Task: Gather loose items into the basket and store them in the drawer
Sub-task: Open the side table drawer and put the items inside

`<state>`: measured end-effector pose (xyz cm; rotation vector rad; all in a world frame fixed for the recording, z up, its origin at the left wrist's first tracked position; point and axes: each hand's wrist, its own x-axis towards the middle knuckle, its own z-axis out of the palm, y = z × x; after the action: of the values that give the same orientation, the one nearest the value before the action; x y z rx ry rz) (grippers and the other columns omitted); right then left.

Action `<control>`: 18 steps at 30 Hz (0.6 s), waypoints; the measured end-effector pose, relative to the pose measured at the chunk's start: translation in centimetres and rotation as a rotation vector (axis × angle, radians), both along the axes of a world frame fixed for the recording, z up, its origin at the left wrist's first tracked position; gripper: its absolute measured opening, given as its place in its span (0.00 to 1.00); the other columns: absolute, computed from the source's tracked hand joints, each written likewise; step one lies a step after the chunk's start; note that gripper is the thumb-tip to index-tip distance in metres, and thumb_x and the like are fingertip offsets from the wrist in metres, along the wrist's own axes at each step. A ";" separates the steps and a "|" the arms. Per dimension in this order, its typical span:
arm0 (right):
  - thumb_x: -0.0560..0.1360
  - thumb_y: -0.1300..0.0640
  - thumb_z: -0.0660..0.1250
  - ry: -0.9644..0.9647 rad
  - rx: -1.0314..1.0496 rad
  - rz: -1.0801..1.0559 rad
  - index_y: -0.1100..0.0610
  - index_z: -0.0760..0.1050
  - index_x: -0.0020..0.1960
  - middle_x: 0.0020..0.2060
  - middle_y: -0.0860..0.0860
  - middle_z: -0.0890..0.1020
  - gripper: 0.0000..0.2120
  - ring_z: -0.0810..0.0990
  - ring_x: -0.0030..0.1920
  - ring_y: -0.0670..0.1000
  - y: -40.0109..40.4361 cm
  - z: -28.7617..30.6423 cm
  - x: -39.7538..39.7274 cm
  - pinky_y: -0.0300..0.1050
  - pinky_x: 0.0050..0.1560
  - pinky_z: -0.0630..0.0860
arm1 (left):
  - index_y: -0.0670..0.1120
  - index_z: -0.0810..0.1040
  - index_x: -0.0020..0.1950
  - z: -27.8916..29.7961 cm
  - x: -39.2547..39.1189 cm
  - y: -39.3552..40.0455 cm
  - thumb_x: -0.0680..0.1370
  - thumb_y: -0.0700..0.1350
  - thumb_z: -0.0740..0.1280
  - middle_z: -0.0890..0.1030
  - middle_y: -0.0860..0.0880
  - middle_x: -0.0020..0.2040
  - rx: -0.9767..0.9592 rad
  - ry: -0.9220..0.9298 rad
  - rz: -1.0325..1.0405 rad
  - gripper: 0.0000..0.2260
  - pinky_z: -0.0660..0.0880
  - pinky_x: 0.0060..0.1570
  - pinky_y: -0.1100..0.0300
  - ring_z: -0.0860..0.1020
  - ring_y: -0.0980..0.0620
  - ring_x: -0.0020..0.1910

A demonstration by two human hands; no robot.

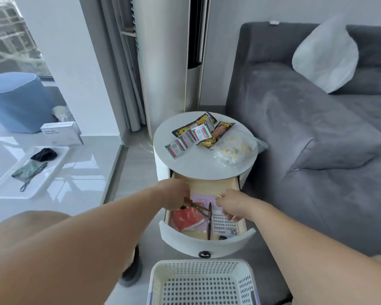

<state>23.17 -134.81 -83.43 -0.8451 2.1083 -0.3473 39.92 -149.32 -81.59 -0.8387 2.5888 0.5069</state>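
White basket sits near, below the open drawer. Left hand pinches glasses; right hand curled, contents unclear. Lay glasses flat left of pen.

The white perforated plastic basket sits upright on the floor, nearer to me than both my hands. The pale wooden drawer with its curved white front stands pulled open beneath my hands, holding a red pouch, a dark pen and a printed sheet.
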 end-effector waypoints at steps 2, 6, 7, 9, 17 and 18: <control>0.79 0.60 0.60 0.081 0.035 0.083 0.55 0.75 0.42 0.35 0.51 0.76 0.09 0.73 0.34 0.52 -0.3 -3.2 0.2 0.43 0.34 0.68 | 0.50 0.81 0.60 -3.2 0.0 0.0 0.79 0.42 0.66 0.83 0.48 0.55 -0.006 -0.052 0.013 0.11 0.79 0.49 0.54 0.80 0.44 0.53; 0.81 0.58 0.64 0.156 0.071 0.161 0.52 0.69 0.36 0.34 0.51 0.75 0.15 0.73 0.36 0.53 -0.6 -8.9 0.7 0.46 0.35 0.67 | 0.49 0.80 0.58 -7.7 1.2 -0.6 0.78 0.41 0.65 0.83 0.47 0.54 0.021 -0.153 0.041 0.11 0.79 0.50 0.52 0.80 0.44 0.52; 0.80 0.57 0.66 0.153 0.068 0.168 0.51 0.70 0.35 0.35 0.50 0.76 0.15 0.75 0.37 0.53 -0.6 -10.3 0.8 0.46 0.35 0.68 | 0.50 0.81 0.57 -8.3 1.2 -0.9 0.78 0.41 0.64 0.83 0.48 0.53 0.032 -0.149 0.063 0.11 0.80 0.51 0.52 0.80 0.44 0.53; 0.79 0.54 0.69 0.169 0.054 0.187 0.49 0.73 0.34 0.35 0.48 0.79 0.16 0.78 0.38 0.52 -0.5 -11.5 1.4 0.45 0.35 0.70 | 0.51 0.81 0.57 -8.9 0.9 -1.0 0.79 0.41 0.64 0.82 0.50 0.52 0.031 -0.141 0.064 0.11 0.79 0.50 0.52 0.80 0.44 0.52; 0.75 0.54 0.70 0.173 0.039 0.313 0.47 0.83 0.52 0.50 0.47 0.83 0.08 0.81 0.49 0.50 -1.5 -13.2 1.5 0.47 0.50 0.79 | 0.49 0.78 0.55 -10.7 -0.4 0.6 0.80 0.39 0.60 0.80 0.48 0.55 -0.086 -0.417 -0.113 0.10 0.78 0.51 0.51 0.78 0.45 0.58; 0.74 0.54 0.71 0.151 0.040 0.306 0.47 0.83 0.51 0.49 0.47 0.83 0.07 0.81 0.48 0.50 -1.5 -13.3 1.3 0.47 0.50 0.80 | 0.50 0.80 0.59 -10.8 -0.3 0.3 0.80 0.40 0.60 0.80 0.48 0.58 -0.054 -0.395 -0.120 0.12 0.78 0.56 0.51 0.76 0.45 0.62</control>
<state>24.48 -136.28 -96.78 -1.1818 2.0728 -0.0812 39.62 -149.02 -92.43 -0.7117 2.2777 0.2106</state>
